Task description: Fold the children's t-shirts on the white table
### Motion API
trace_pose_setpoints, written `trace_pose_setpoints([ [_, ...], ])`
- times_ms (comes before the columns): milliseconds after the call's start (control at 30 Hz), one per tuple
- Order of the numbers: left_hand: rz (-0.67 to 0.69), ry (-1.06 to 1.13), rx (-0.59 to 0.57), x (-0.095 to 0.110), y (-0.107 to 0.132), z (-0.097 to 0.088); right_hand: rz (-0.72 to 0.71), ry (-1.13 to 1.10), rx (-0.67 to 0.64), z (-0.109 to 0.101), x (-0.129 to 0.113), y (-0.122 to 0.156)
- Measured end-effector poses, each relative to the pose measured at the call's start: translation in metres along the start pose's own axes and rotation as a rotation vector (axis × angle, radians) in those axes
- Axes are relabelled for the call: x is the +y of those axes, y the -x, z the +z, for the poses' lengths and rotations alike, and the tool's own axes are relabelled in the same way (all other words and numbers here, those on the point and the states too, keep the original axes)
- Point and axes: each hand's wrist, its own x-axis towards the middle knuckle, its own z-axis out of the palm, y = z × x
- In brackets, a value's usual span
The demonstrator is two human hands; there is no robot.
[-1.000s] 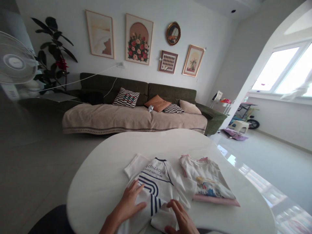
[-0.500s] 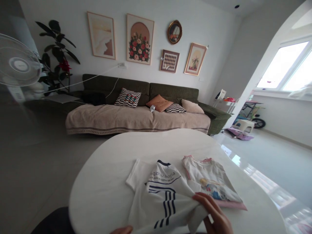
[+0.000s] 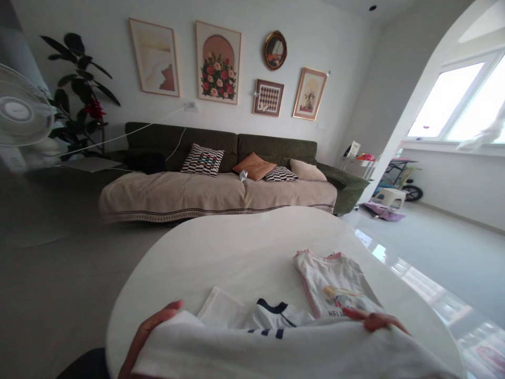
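A white T-shirt with navy stripes (image 3: 272, 345) is lifted at the near edge of the white round table (image 3: 236, 247), its hem stretched wide toward me. My left hand (image 3: 148, 334) grips the shirt's left end, thumb up. At the shirt's right end my right hand (image 3: 374, 319) holds the cloth, fingers curled over its edge. The shirt's navy collar and one sleeve still lie on the table. To the right lies a folded white shirt with pink trim and a cartoon print (image 3: 335, 287).
Beyond the table stands a dark green sofa (image 3: 221, 163) with a beige cover and several cushions, under framed pictures. A fan (image 3: 19, 113) and a leafy plant (image 3: 81, 100) are at the left. A stool and a stroller sit near the window at the right.
Both hands went from pressing the striped shirt flat to gripping its hem and lifting it up toward me, spreading it wide. The pink-trimmed shirt stayed put.
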Motion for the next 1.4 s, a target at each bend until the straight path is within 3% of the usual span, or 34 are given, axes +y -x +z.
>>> trace_pose_setpoints([
  [67, -0.043, 0.078, 0.027, -0.003, -0.010, 0.014, 0.062, -0.088, -0.002, 0.020, -0.002, -0.012],
  [167, -0.076, 0.193, -0.008, 0.001, -0.026, 0.050, 0.048, -0.105, -0.025, 0.062, -0.020, -0.041],
  [267, 0.090, 0.306, -0.021, 0.031, -0.050, 0.091, -0.096, -0.174, 0.018, 0.091, -0.050, -0.085],
  [333, 0.297, 0.423, 0.024, 0.063, -0.065, 0.110, -0.161, -0.208, 0.053, 0.093, -0.072, -0.115],
  [433, 0.562, 0.537, -0.031, 0.109, -0.075, 0.116, -0.233, -0.259, 0.090, 0.083, -0.093, -0.148],
  [533, 0.675, 0.477, -0.070, 0.122, -0.067, 0.105, -0.302, -0.380, 0.132, 0.076, -0.085, -0.151],
  [633, 0.630, 0.280, 0.001, 0.088, -0.053, 0.083, -0.215, -0.414, 0.075, 0.078, -0.041, -0.126],
  [733, 0.539, -0.039, 0.005, 0.020, -0.039, 0.047, -0.015, -0.236, 0.024, 0.084, 0.024, -0.086],
  [867, 0.417, -0.566, -0.154, -0.078, -0.021, -0.013, 0.175, 0.002, -0.045, 0.083, 0.103, -0.042],
  [933, 0.452, -0.739, -0.208, -0.106, -0.012, -0.036, 0.237, 0.083, -0.064, 0.078, 0.127, -0.031],
  [1000, 0.541, -0.857, -0.223, -0.115, -0.003, -0.048, 0.262, 0.176, -0.065, 0.074, 0.141, -0.026],
  [1100, 0.670, -0.980, -0.242, -0.098, 0.004, -0.035, 0.205, 0.307, -0.051, 0.075, 0.147, -0.026],
  [1233, 0.751, -1.037, -0.300, -0.075, -0.013, 0.021, 0.080, 0.430, -0.082, 0.088, 0.134, -0.029],
  [1333, 0.707, -1.141, -0.370, -0.082, -0.035, 0.057, 0.035, 0.479, -0.345, 0.094, 0.118, -0.034],
  [1400, 0.634, -1.231, -0.417, -0.095, -0.048, 0.066, 0.032, 0.518, -0.497, 0.091, 0.110, -0.045],
])
